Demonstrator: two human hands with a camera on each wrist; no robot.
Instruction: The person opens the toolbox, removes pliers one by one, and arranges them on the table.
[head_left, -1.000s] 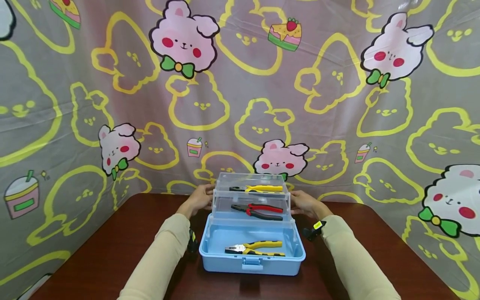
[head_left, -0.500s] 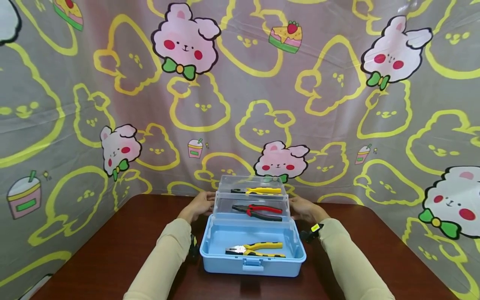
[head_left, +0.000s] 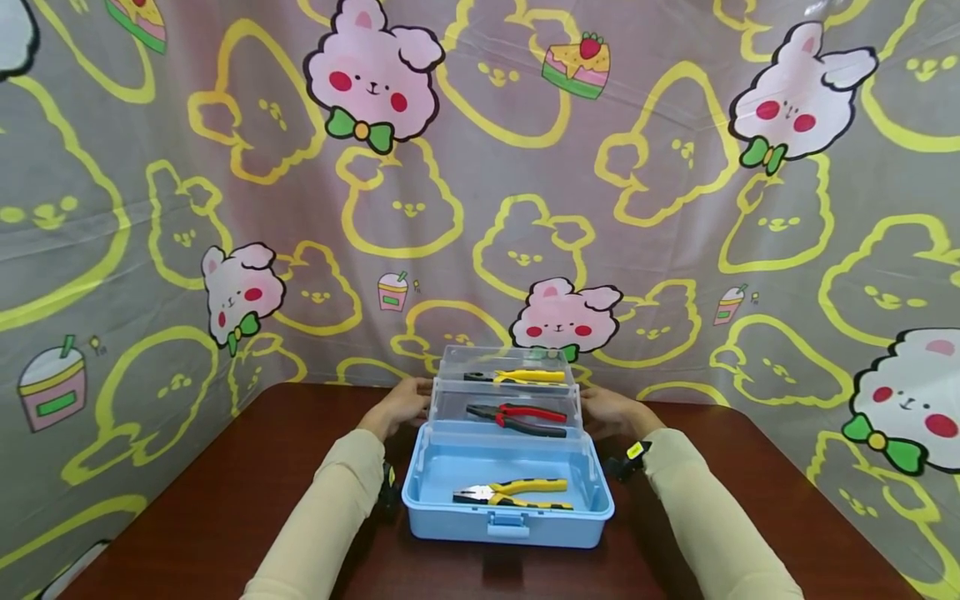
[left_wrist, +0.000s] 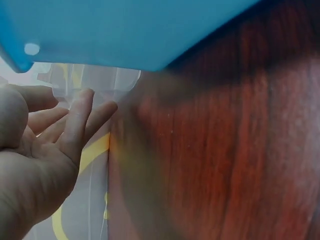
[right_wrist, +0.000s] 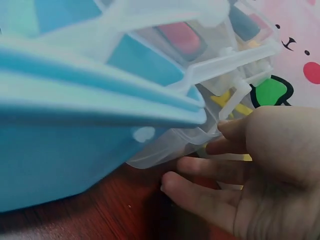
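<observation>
A light blue toolbox (head_left: 442,527) stands opened, its clear trays raised in steps. In its base lie yellow-and-black pliers (head_left: 517,492). Red-and-black pliers (head_left: 517,417) rest in the middle tray, and another yellow-handled pair of pliers (head_left: 525,377) shows in the top one. My left hand (head_left: 400,406) is beside the raised trays; in the left wrist view its relaxed fingers reach to the clear lid (left_wrist: 100,80) behind the box. On the other side, my right hand (head_left: 611,411) has fairly straight fingers spread, thumb at the clear plastic edge (right_wrist: 170,147).
The box sits on a dark red-brown wooden table (head_left: 225,492). A curtain (head_left: 660,250) printed with cartoon rabbits hangs close behind the table. A blue latch (head_left: 507,525) is on the box's front wall. Each forearm wears a dark wrist camera (head_left: 628,461).
The toolbox, trays and pliers keep their places. Both hands stay at the sides of the raised trays, with only slight shifts; the head view tilts a little.
</observation>
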